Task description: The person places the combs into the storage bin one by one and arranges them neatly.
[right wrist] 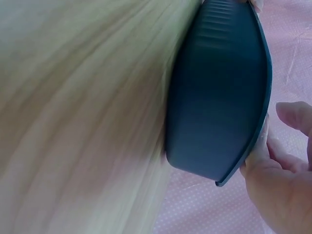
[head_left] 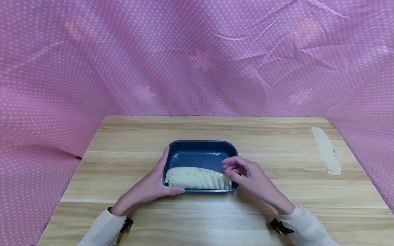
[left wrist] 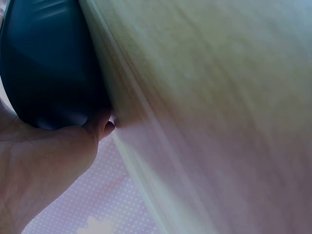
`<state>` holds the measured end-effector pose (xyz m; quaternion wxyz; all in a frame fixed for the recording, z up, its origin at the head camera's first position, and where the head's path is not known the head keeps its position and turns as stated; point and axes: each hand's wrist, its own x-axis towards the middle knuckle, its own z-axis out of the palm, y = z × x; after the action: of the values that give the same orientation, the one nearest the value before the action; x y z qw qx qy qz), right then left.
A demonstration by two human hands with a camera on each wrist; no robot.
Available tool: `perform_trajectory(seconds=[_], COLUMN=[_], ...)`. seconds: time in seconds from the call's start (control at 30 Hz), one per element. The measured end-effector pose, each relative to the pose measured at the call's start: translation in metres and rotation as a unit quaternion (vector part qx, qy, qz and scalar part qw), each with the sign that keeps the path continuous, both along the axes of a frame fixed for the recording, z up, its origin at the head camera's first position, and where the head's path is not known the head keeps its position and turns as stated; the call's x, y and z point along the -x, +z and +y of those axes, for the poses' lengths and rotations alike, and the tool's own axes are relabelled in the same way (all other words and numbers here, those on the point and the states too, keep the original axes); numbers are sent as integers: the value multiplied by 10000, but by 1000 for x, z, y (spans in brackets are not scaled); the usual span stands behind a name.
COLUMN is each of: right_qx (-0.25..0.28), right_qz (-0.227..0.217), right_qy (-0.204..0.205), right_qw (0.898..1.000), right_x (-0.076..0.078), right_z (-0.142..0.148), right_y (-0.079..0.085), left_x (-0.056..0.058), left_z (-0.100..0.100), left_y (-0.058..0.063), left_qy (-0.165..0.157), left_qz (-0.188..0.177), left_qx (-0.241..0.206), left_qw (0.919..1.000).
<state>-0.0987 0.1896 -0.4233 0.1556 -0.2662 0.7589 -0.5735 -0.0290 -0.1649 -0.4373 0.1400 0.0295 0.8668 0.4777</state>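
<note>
A dark blue rectangular tray (head_left: 203,141) stands on the table, its outer wall (left wrist: 48,63) close up in the left wrist view. Inside, a cream-coloured comb (head_left: 197,178) lies along the front wall, teeth toward me. My left hand (head_left: 150,184) grips the tray's left end, thumb along the front rim and fingers against the side. Over the right end is my right hand (head_left: 253,177), fingers bent loosely beside the comb's tip. In the right wrist view its thumb (right wrist: 292,114) stands apart from the fingers, with nothing visible between them.
Another pale comb (head_left: 327,152) lies on the wooden table (head_left: 277,136) near the right edge, its teeth facing left. Pink cloth with white dots (head_left: 197,68) hangs behind the table and along both sides.
</note>
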Motion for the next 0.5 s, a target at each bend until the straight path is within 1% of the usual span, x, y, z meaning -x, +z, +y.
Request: perform_trajectory(seconds=[0.17, 0.33, 0.5], right_qx=[29, -17, 176], right_qz=[45, 25, 258], right_qy=[-580, -1176, -1678], right_qw=[9983, 9931, 9853], right_x=[-6, -8, -9], right_z=[4, 8, 17], right_y=[1, 0, -5], left_x=[2, 3, 4], left_z=[-6, -11, -15], left_y=[-3, -6, -8], left_qy=[-66, -127, -191], left_qz=[17, 63, 118], left_qx=[37, 14, 48], left_qw=[10000, 9999, 9997])
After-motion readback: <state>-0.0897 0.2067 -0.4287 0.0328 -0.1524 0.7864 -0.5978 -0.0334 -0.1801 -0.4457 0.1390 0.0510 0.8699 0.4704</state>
